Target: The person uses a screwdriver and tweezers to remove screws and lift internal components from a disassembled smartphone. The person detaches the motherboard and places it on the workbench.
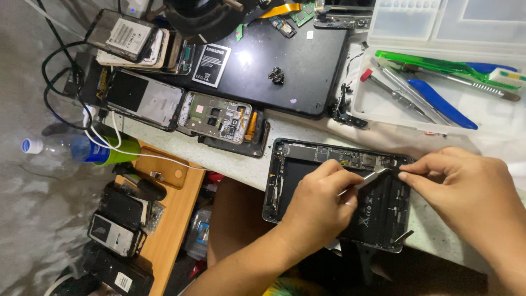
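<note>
The left hand (318, 205) is closed around thin metal tweezers (366, 180), their tip reaching toward the right hand (460, 189), whose fingertips are pinched together just beside that tip; what they pinch is too small to tell. Beneath both hands lies an opened tablet (290, 175) on the table (219, 156). Beyond the right hand sits a clear plastic tool tray (383, 107); beyond the left, a stripped phone frame (219, 116).
</note>
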